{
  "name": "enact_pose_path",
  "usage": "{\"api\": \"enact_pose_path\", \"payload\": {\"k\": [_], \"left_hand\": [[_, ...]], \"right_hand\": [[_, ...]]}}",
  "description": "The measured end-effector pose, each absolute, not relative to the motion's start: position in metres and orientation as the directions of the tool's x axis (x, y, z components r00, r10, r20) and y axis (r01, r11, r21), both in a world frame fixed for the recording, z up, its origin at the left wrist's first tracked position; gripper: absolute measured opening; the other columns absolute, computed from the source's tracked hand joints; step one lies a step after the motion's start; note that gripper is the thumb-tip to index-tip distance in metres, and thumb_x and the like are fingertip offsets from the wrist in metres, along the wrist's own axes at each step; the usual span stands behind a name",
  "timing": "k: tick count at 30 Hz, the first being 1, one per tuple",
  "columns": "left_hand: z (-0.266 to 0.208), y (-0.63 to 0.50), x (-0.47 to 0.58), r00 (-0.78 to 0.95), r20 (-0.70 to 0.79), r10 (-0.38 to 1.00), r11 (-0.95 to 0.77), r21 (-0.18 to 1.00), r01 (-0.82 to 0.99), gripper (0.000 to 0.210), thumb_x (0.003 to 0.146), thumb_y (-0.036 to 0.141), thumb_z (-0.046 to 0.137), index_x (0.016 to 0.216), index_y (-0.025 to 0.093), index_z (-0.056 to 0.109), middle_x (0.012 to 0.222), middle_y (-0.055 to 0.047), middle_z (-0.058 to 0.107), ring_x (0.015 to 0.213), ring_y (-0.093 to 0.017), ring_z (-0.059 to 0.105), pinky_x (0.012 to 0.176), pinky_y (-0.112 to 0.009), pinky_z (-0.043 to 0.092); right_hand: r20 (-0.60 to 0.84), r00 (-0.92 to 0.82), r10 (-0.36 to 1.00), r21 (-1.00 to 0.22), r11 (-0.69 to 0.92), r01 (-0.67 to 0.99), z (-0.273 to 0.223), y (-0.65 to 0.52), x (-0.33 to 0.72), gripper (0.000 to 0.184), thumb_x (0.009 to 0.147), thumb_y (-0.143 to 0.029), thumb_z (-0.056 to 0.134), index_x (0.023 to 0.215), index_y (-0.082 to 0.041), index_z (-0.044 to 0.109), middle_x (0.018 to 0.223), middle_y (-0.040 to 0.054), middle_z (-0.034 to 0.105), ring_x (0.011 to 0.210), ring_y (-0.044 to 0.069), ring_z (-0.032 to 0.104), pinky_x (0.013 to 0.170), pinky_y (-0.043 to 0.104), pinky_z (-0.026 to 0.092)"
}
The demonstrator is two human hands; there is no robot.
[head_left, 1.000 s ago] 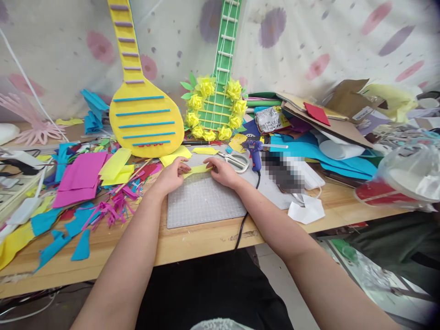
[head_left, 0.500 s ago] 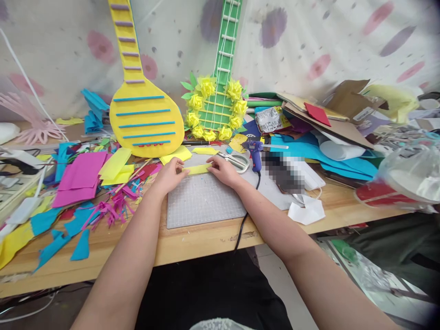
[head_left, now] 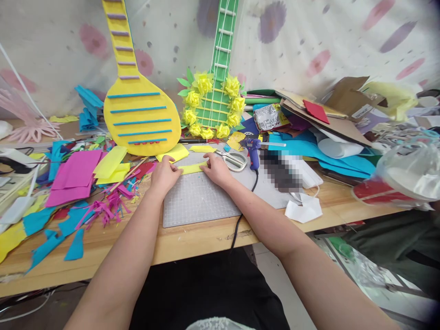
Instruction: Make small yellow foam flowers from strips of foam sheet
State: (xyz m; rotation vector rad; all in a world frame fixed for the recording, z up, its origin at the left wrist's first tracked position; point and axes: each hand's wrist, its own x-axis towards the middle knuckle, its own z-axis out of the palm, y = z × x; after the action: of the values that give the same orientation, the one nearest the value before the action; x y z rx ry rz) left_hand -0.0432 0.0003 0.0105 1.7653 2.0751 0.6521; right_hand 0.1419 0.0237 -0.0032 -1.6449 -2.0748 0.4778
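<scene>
Left hand [head_left: 165, 176]: fingers, parted from the thumb one second ago, now drawn closer to it at the strip's end. Strip [head_left: 192, 168]: previously curved, now straighter. View: shifted slightly rightward.

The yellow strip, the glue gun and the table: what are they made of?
Yellow strip: probably paper, matte, because it looks thin and flexible. Glue gun: likely plastic, smooth and evenly purple-blue. Table: seems wood, pale, with streaky grain along its front.

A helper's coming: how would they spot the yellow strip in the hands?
On the wooden table lies a gray mat. Toward its far side, the left hand and right hand hold the yellow strip. Unlike other yellow pieces, it spans between them.
</scene>
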Motion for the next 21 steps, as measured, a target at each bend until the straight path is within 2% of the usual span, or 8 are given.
{"api": "enact_pose_path", "payload": {"k": [9, 21], "left_hand": [[0.0134, -0.0009, -0.0385, -0.228, 0.022, 0.973, 0.187, 0.498, 0.847, 0.038, 0.071, 0.034, 0.06, 0.103, 0.023, 0.045, 0.088, -0.004, 0.069, 0.095, -0.026, 0.061, 0.074, -0.035, 0.042], [0.0143, -0.0008, -0.035, -0.218, 0.035, 0.975, 0.173, 0.49, 0.854, 0.037, 0.071, 0.031, 0.061, 0.103, 0.023, 0.045, 0.087, -0.005, 0.068, 0.096, -0.027, 0.059, 0.076, -0.037, 0.043]], "right_hand": [[0.119, -0.179, 0.977, -0.468, 0.214, 0.858, -0.0005, 0.0233, 0.138, 0.035, 0.083, -0.03, 0.052, 0.115, -0.016, 0.05, 0.09, 0.0079, 0.064, 0.091, 0.022, 0.056, 0.077, 0.032, 0.042], [0.121, -0.181, 0.976, -0.398, 0.215, 0.892, 0.0013, 0.0219, 0.1349, 0.035, 0.083, -0.029, 0.05, 0.115, -0.015, 0.049, 0.091, 0.01, 0.066, 0.092, 0.025, 0.057, 0.077, 0.033, 0.042]]}}
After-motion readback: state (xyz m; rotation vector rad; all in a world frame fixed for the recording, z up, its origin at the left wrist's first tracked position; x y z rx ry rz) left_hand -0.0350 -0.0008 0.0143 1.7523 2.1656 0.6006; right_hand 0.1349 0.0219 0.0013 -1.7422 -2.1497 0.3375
